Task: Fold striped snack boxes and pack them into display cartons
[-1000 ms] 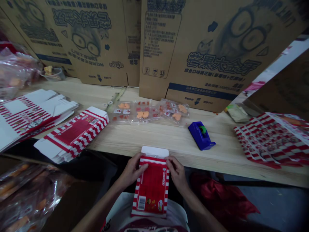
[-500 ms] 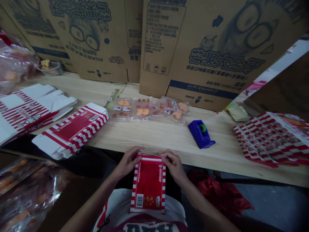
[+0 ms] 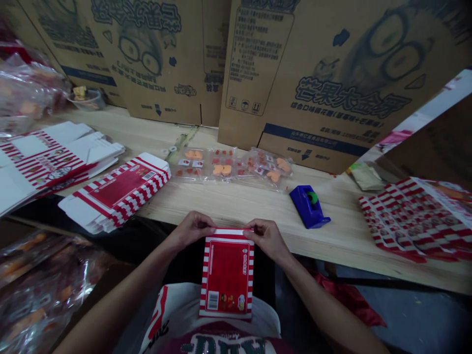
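A red carton [image 3: 227,275] with striped white edges stands against my front, its barcode at the lower left. My left hand [image 3: 194,229] pinches the carton's upper left corner between thumb and fingers. On the upper right corner, my right hand [image 3: 266,238] has the same kind of pinch. Between the hands runs the carton's white and red top edge, which looks closed. Beyond it on the table lie several clear packets of gummy candy [image 3: 222,170] and a blue tape dispenser [image 3: 309,207] with a green core.
A stack of flat striped cartons [image 3: 118,192] and white-sided cartons [image 3: 55,157] lie left on the wooden table [image 3: 206,201]. Striped cartons [image 3: 413,216] are piled right. Large cardboard boxes [image 3: 295,73] wall the back. Bagged candy [image 3: 40,290] fills a box at lower left.
The clear film that showed above the carton's top between my fingers is no longer visible, and the top edge is now flat. Both hands stay on the corners. The view has shifted slightly.
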`<state>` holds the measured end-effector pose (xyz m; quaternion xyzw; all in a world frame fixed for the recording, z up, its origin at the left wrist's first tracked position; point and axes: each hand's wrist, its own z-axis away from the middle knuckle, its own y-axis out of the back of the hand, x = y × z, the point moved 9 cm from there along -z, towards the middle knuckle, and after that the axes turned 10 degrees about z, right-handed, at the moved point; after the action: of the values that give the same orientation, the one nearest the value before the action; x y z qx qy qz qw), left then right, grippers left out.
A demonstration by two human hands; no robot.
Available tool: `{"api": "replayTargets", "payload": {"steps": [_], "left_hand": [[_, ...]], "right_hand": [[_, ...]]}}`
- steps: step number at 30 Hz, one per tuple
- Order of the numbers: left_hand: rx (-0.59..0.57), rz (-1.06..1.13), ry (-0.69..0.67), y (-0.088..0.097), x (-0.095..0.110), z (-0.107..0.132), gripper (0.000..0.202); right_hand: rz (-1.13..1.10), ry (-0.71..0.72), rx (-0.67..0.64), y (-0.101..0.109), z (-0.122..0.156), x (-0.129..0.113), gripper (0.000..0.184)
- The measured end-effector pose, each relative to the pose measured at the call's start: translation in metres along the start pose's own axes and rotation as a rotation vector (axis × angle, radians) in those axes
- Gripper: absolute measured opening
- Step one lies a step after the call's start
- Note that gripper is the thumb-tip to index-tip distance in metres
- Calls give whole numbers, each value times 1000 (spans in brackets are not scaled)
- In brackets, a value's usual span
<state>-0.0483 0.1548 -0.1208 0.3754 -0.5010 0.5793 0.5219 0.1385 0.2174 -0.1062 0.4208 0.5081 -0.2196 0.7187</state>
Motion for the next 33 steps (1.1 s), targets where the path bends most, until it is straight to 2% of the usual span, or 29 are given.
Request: {"api": "replayTargets", "payload": {"steps": [6,11,15,17,19,21,24,25,26,27,28,30,32,33], "left_hand": [[-87,-5,3,-6,6,-2,24],[-127,-31,-67,-21,8,6,25],[-94,-232,-235,-31,11,10,18],[-67,-281,-283,-35,7,11,17],[-8,-229,-300,-35,-1,11,18],[68,-121,-288,-33,-13,10,20],[118,63,-184,-34,-36,3,17],[119,113,-144,-37,-43,0,16],[122,149,-112,-39,-47,-3,16],[127,172,-92,-41,-50,-6,18],[130,182,-78,-44,-50,-9,19],[125,185,-60,-49,-49,-12,20],[115,190,-48,-53,-45,-11,19],[112,196,-47,-55,-43,-11,19]], "right_hand": [[28,40,1,0,-1,-5,16],[139,264,55,8,15,-10,16],[146,425,165,8,36,-6,5],[106,389,243,6,42,5,8],[32,307,263,5,46,16,7],[-20,260,147,-1,49,20,24],[68,300,-189,-4,58,10,58],[118,307,-237,5,60,9,64],[158,296,-205,23,59,10,65],[182,271,-107,50,56,13,61],[193,238,35,82,53,18,53],[194,133,405,155,51,36,37],[181,-16,720,217,55,62,33],[159,-101,781,236,54,76,30]]}}
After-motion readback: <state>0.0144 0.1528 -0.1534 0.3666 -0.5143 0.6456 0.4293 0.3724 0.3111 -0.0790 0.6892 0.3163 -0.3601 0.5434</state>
